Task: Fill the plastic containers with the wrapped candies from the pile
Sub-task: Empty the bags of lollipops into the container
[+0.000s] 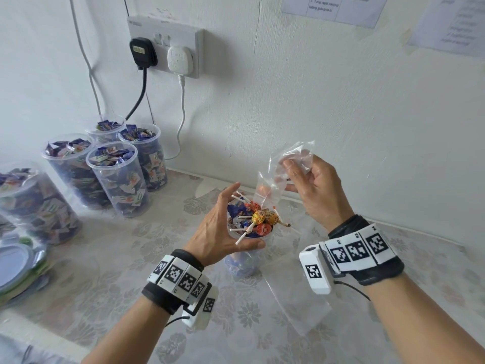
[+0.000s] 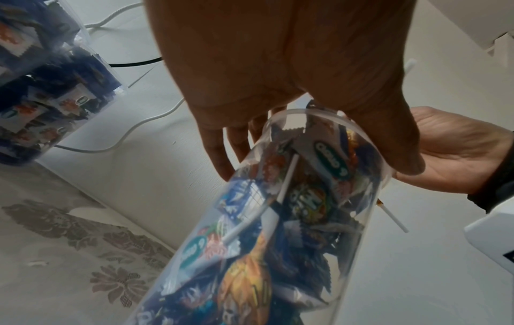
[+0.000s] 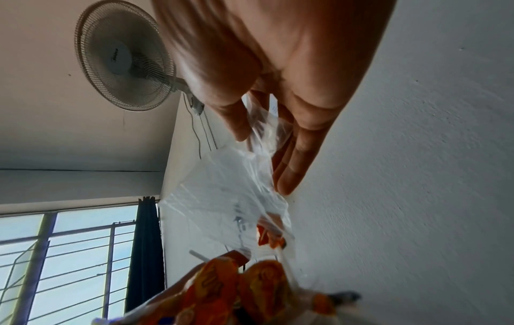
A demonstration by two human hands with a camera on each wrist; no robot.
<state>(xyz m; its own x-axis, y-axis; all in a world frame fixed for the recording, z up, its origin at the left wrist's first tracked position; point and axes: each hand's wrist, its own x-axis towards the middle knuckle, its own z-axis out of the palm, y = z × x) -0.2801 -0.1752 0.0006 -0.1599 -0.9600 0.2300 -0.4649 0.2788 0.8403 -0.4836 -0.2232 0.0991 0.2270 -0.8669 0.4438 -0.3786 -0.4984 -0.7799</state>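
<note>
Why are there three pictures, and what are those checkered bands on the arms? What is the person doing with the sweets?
No machine here, just a person's two hands. The checkered wristbands carry small cameras. One picture comes from a camera on the head; the other two look along each hand. The left hand grips a clear cup full of lollipops and wrapped candies, standing on a flowery tablecloth. The right hand pinches a thin clear plastic bag above it. More filled cups stand by the wall.

Black wristbands (image 1: 367,261) – white tag blocks, thin black cables.
</note>
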